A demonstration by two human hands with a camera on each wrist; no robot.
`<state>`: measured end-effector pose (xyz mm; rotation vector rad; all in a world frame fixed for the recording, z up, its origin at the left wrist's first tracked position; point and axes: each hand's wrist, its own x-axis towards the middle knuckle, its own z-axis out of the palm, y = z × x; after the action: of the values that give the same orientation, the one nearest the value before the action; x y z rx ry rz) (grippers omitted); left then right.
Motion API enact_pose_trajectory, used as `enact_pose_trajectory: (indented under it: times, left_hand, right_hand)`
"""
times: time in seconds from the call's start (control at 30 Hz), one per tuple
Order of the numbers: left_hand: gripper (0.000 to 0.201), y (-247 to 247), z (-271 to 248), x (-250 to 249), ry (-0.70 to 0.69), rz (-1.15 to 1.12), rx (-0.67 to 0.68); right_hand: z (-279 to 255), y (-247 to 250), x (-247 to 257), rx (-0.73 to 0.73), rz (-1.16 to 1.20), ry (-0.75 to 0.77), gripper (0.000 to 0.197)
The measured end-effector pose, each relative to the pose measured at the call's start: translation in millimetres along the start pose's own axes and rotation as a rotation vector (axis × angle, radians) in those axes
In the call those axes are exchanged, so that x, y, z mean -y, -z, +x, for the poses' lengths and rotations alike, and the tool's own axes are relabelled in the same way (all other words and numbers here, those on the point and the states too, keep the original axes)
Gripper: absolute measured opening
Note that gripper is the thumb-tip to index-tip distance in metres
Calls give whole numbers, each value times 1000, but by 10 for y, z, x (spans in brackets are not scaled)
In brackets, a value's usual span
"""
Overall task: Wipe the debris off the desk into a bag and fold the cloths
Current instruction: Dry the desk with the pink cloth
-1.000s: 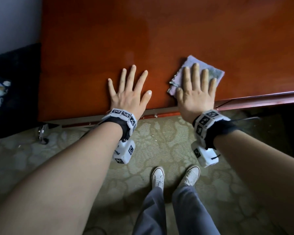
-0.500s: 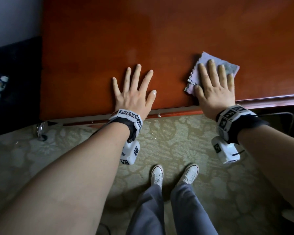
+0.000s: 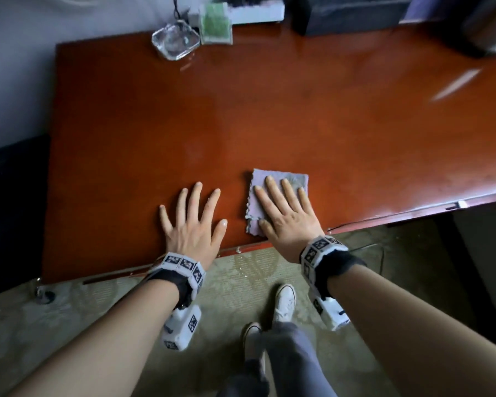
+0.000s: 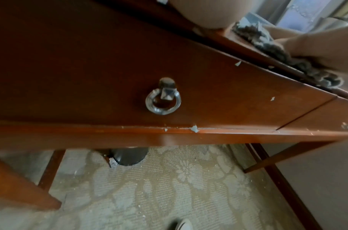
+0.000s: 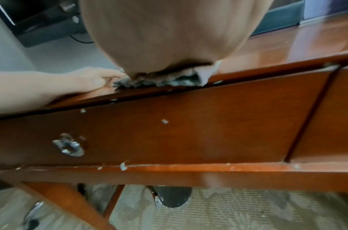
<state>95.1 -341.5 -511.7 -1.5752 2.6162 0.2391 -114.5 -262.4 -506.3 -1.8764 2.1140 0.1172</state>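
Straight, spread fingers [image 3: 284,193] of the right hand [image 3: 287,216] press flat on a folded lilac-grey cloth [image 3: 269,179], low and right of centre in the head view, near the front edge of the reddish wooden desk [image 3: 155,124]. Just left of it, apart from the cloth, the left hand [image 3: 194,227] lies palm down on bare wood, fingers splayed, grasping nothing. Pale crumbs of debris [image 5: 123,166] cling to the drawer front and its lower ledge in the wrist views, beside a ring handle [image 4: 163,101]. More specks dot the patterned carpet [image 4: 189,186]. At the upper left of the head view stands a glass dish [image 3: 175,41].
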Motion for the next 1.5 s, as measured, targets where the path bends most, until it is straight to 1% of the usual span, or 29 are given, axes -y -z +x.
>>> enact_pose_trajectory:
  times: [0.07, 0.17, 0.23, 0.3, 0.37, 0.43, 0.5, 0.57, 0.63, 0.67, 0.7, 0.73, 0.77, 0.83, 0.9, 0.97, 1.07, 1.1, 1.17, 1.27, 1.33, 1.4, 1.43, 1.47, 1.5]
  left_hand:
    - [62, 80, 83, -10, -14, 26, 35]
    - [60, 195, 324, -106, -63, 31, 45]
    - [62, 253, 566, -256, -102, -2, 60]
    - [65, 291, 864, -475, -131, -40, 83]
    - [67, 315, 1190, -731, -152, -61, 115]
    - [69, 338, 1515, -1016, -191, -48, 138]
    - [70, 328, 1774, -1317, -241, -28, 168]
    - [70, 280, 1916, -1545, -241, -18, 205]
    - [68, 199, 1955, -1661, -185, -28, 209]
    - [67, 178, 1937, -1648, -158, -24, 199]
    - [66, 151, 1940, -1680, -155, -15, 197]
    - [66, 143, 1937, -1680, -154, -6, 204]
    - [66, 146, 1938, -1680, -153, 2, 220]
    - [66, 158, 1955, -1691, -150, 6, 247]
    - [66, 170, 1959, -1697, -151, 13, 248]
    - [67, 167, 1944, -1691, -165, 12, 233]
    - [68, 160, 1928, -1681, -173, -4, 201]
    - [69, 165, 1924, -1680, -179, -9, 191]
    - [70, 187, 1927, -1669, -198, -13, 171]
    - [74, 263, 1969, -1602, -246, 0, 162]
    - [78, 300, 2058, -1512, -312, 22, 162]
    - [84, 329, 2214, -1411, -384, 35, 168]
    - [86, 350, 2309, -1362, -410, 35, 169]
    - [87, 373, 2414, -1314, -426, 31, 172]
    - [88, 400, 2522, -1266, -427, 19, 175]
  right_hand:
    - [28, 68, -255, -1, 40, -42, 66]
    - [153, 165, -709, -39, 82, -195, 69]
    - [287, 247, -1038, -40, 92, -286, 70]
    - [389, 338, -1315, -10, 120, -371, 67]
    - [423, 407, -1435, -2, 155, -430, 66]
    - [428, 430, -1372, -19, 168, -458, 67]
    - [392, 448, -1217, -25, 187, -425, 67]
    - [287, 417, -1096, -2, 203, -301, 68]
    - [142, 365, -1170, 37, 178, -151, 67]
    - [90, 371, -1263, 41, 173, -107, 67]
    - [40, 376, -1435, 28, 175, -124, 67]
    - [5, 396, -1613, 11, 177, -185, 68]
    - [-26, 399, -1816, -7, 190, -281, 68]
    - [-133, 439, -2253, -28, 259, -519, 68]
    - [-263, 497, -2615, -12, 310, -689, 66]
    - [-311, 509, -2747, 22, 334, -790, 66]
    - [-93, 506, -2524, -12, 325, -910, 65]
    - [17, 516, -2378, -53, 298, -916, 65]
    - [253, 551, -2049, -111, 238, -828, 66]
    - [628, 604, -1541, -9, 249, -557, 71]
    - [785, 648, -1326, 10, 215, -390, 72]
    - [867, 690, -1375, 25, 186, -288, 72]
    - [891, 709, -1474, 28, 178, -274, 72]
    - [908, 719, -1615, 31, 178, -303, 73]
    - [924, 744, -1779, 33, 192, -373, 73]
